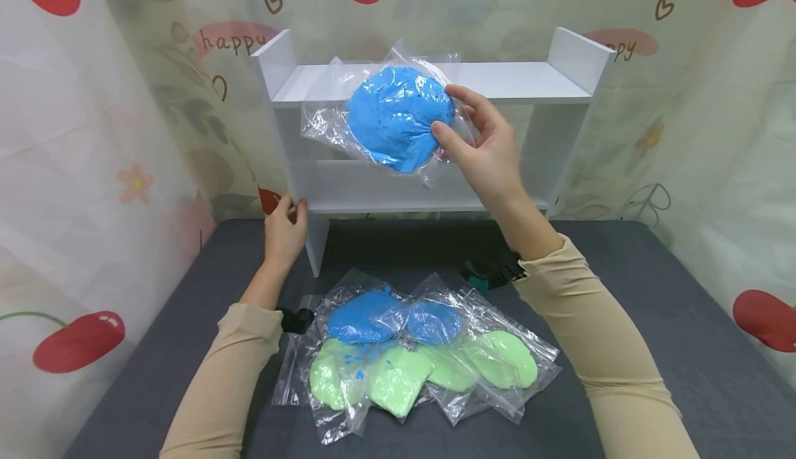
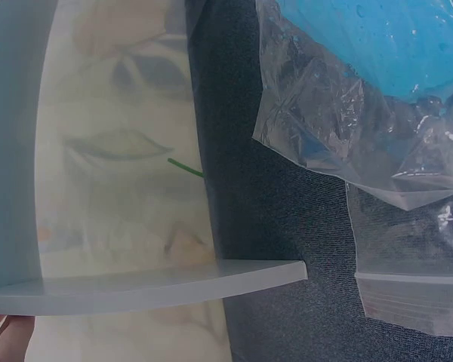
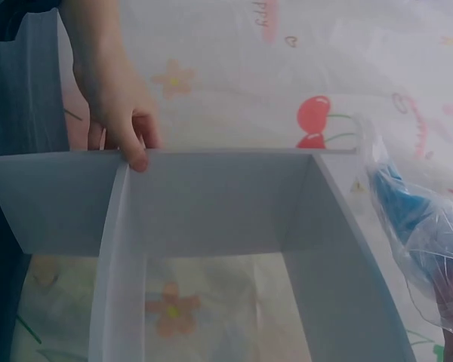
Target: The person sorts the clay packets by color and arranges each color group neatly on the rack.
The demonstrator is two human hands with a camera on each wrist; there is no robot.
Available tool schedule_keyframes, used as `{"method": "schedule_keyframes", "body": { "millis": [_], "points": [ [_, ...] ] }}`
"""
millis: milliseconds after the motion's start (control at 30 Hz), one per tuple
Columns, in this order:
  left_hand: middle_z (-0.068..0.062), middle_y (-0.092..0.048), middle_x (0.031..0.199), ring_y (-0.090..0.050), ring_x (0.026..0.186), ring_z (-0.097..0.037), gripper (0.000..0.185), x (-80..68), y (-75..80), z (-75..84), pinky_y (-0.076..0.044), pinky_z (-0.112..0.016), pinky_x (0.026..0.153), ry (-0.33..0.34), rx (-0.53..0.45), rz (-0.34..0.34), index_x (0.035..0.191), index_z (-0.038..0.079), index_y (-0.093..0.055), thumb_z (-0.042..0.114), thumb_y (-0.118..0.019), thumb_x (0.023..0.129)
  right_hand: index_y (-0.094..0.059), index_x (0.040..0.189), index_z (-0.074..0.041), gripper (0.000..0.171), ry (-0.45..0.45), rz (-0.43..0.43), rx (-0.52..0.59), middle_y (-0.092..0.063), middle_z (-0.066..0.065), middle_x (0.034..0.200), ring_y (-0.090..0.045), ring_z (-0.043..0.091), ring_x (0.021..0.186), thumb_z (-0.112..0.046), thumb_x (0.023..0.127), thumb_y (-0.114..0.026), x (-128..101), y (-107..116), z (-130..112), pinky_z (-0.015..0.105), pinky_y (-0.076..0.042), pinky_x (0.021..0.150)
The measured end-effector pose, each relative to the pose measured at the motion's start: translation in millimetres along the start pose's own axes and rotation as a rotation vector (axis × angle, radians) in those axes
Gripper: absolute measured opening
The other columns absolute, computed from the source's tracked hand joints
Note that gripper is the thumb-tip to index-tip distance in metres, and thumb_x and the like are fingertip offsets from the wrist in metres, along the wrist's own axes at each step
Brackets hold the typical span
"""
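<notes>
While the right hand (image 1: 491,151) pinches a blue clay bag (image 1: 392,117) by its right edge, the bag spreads leftward from the fingertips — level with the white shelf (image 1: 516,79) top; left hand (image 1: 285,227) grips the shelf's left upright; remaining bags (image 1: 423,348) lie below, nearer the wrists.

A heap of clear bags (image 1: 417,348) holding blue and pale green dough lies on a dark grey tabletop (image 1: 653,307), with an empty zip bag (image 1: 292,362) tucked against its left edge. Cherry-and-heart printed curtains (image 1: 93,134) hang around three sides of the table.
</notes>
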State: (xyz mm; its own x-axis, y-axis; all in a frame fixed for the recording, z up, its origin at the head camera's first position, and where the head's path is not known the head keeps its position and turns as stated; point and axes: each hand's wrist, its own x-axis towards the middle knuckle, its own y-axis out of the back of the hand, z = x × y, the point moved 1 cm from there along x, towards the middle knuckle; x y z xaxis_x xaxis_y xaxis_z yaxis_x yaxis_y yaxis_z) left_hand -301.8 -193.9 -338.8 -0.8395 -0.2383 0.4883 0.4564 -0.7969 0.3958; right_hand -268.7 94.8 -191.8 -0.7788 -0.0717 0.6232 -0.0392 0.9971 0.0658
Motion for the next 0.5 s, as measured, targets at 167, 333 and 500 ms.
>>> {"method": "schedule_keyframes", "body": {
  "millis": [167,333,500],
  "points": [
    [-0.021,-0.059,0.125,-0.063,0.107,-0.036,0.037,-0.3,-0.2,-0.1,-0.053,-0.049,0.081,0.010,0.001,-0.006,0.131,0.004,-0.051,0.017,-0.046,0.097,-0.051,0.132,-0.011,0.049,-0.009,0.029,0.029,-0.048,0.011,0.131,-0.058,0.022,0.103,-0.010,0.085,-0.065,7,-7,-2,0.022,-0.055,0.073],
    [-0.020,-0.059,0.125,-0.063,0.107,-0.036,0.037,-0.4,0.9,1.5,-0.053,-0.050,0.079,0.004,0.000,-0.012,0.131,0.004,-0.051,0.017,-0.045,0.097,-0.052,0.131,-0.010,0.047,-0.015,0.051,0.057,-0.049,0.012,0.128,-0.058,0.018,0.094,-0.008,0.085,-0.065,13,-16,-4,0.019,-0.055,0.068],
    [-0.021,-0.060,0.124,-0.063,0.107,-0.036,0.036,-0.8,1.4,1.4,-0.053,-0.050,0.079,-0.007,-0.004,-0.007,0.129,0.003,-0.052,0.017,-0.046,0.097,-0.053,0.129,-0.009,0.046,-0.029,0.081,0.084,-0.052,0.013,0.124,-0.059,0.015,0.086,-0.006,0.084,-0.066,21,-25,-4,0.019,-0.055,0.063]
  ]
}}
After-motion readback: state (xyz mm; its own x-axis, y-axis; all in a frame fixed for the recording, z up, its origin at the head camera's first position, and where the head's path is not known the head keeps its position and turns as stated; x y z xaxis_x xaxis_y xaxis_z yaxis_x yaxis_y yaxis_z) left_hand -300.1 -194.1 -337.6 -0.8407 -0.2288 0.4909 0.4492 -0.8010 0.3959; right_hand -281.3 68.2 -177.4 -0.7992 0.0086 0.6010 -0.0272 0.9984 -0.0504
